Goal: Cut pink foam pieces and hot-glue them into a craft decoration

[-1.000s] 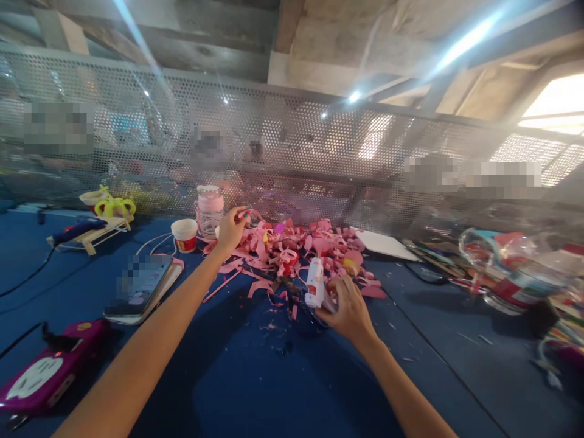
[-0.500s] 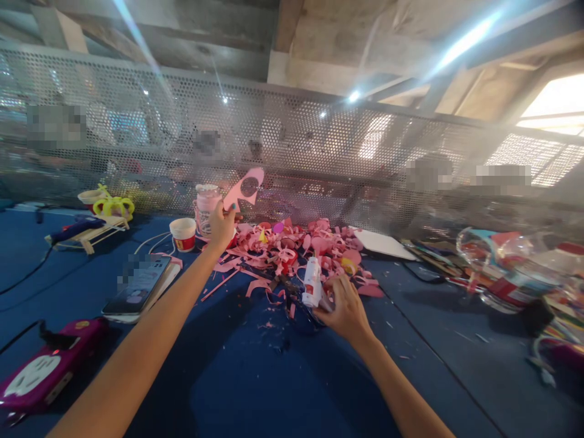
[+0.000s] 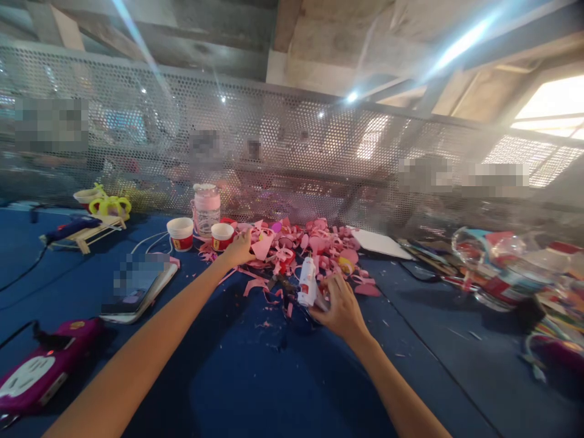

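Two red-and-white cups (image 3: 181,233) stand beside one pink paper heap (image 3: 314,246), where the outstretched left hand (image 3: 239,249) pinches one pink cutout (image 3: 263,246) and the right hand (image 3: 340,310) grips one glue bottle (image 3: 306,283).

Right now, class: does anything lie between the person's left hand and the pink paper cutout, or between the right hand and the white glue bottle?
Nothing visible: the left hand already pinches the pink paper cutout, and the right hand touches the white glue bottle.

Blue table (image 3: 283,389), perforated metal screen (image 3: 292,152) behind it, concrete ceiling (image 3: 328,36), bright window (image 3: 552,106) on the right.
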Demonstrator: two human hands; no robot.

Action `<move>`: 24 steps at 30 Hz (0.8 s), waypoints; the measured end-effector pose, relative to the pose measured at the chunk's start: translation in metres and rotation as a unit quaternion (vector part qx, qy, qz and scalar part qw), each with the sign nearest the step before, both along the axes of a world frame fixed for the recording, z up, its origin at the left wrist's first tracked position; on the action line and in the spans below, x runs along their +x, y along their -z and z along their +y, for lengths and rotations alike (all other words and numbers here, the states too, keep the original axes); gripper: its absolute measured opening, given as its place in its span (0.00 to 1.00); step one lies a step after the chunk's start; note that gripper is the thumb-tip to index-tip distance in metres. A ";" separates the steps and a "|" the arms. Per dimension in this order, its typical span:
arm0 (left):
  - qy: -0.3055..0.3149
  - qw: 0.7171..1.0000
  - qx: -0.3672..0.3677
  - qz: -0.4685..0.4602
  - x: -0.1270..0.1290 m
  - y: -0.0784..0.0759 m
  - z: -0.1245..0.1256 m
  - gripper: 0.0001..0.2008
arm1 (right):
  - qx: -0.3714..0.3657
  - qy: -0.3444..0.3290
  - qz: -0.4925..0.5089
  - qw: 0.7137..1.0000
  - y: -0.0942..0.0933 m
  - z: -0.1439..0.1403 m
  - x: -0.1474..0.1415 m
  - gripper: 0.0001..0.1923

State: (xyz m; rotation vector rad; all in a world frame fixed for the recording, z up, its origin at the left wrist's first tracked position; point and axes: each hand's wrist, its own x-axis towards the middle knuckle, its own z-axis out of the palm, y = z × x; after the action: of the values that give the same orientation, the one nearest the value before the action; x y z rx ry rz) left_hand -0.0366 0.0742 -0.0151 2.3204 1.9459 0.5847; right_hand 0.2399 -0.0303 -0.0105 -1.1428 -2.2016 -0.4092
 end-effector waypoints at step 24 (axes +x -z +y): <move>-0.031 0.989 0.104 -0.096 -0.012 -0.051 0.051 0.23 | -0.005 -0.021 0.002 1.000 0.004 0.000 -0.004 0.12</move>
State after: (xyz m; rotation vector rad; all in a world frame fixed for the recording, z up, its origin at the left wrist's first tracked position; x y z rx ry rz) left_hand -0.0491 0.1252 0.0357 2.2211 1.9580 1.0217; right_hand 0.2358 -0.0298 -0.0145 -1.0989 -2.2225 -0.3770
